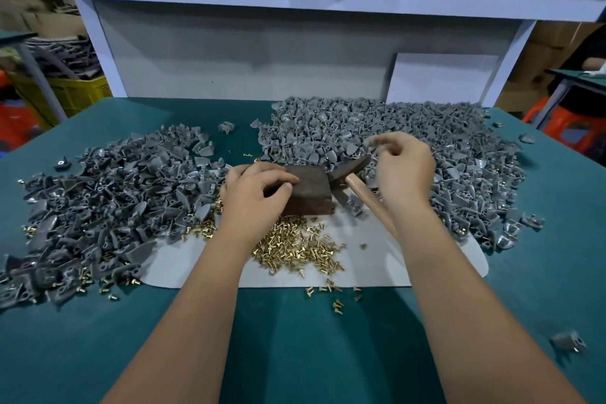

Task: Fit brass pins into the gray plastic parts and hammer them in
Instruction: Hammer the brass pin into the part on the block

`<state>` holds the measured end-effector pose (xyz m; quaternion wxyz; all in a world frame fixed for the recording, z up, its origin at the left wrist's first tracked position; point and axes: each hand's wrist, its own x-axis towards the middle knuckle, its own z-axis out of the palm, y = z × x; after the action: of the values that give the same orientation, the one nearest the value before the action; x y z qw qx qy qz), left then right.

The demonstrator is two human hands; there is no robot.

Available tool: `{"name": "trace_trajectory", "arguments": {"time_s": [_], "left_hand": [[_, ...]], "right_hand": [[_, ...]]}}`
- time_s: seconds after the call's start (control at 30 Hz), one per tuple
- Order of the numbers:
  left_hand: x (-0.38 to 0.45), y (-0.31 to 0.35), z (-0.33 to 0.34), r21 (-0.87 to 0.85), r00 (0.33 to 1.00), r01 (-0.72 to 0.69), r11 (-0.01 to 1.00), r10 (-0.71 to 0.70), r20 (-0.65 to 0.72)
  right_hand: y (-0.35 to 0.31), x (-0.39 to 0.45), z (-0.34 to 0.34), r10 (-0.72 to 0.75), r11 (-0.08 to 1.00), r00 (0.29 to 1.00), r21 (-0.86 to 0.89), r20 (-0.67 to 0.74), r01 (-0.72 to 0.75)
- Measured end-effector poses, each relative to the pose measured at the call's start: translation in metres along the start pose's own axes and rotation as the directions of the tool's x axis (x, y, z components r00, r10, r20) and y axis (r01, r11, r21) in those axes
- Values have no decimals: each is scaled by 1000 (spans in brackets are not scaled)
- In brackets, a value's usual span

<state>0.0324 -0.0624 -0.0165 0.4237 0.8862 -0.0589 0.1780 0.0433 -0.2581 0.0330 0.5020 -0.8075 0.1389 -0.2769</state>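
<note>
The left hand (254, 193) rests on a dark block (308, 193), fingers curled loosely, holding nothing visible. The right hand (405, 167) pinches blurrily over the right heap of gray plastic parts (410, 128); its contents cannot be told. Brass pins (295, 248) lie just below the block, and the hammer (357, 187) lies between the hands.

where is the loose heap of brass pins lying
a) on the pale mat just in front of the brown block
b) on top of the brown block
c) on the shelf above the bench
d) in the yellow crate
a: the brass pins are spread on the pale mat just on the near side of the brown block.
</note>
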Motion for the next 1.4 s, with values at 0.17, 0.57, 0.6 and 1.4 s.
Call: {"name": "trace_trajectory", "arguments": {"time_s": [0.17,0.57,0.6,1.4], "left_hand": [[0,-1,1,-7,1000,1,1000,-1,-16],[1,-31,-55,409,950,291,865,-210,-233],[0,-34,-57,453,945,323,831,-256,-202],[1,-44,-55,423,900,393,817,-247,-360]], "right_hand": [[8,-21,10,-60,950,998,-308,-21,51],[-9,-107,54,-578,604,588,-187,566,775],[-8,-109,54,-555,584,571,-205,605,785],[-7,-104,55,-635,596,513,-56,578,801]]}}
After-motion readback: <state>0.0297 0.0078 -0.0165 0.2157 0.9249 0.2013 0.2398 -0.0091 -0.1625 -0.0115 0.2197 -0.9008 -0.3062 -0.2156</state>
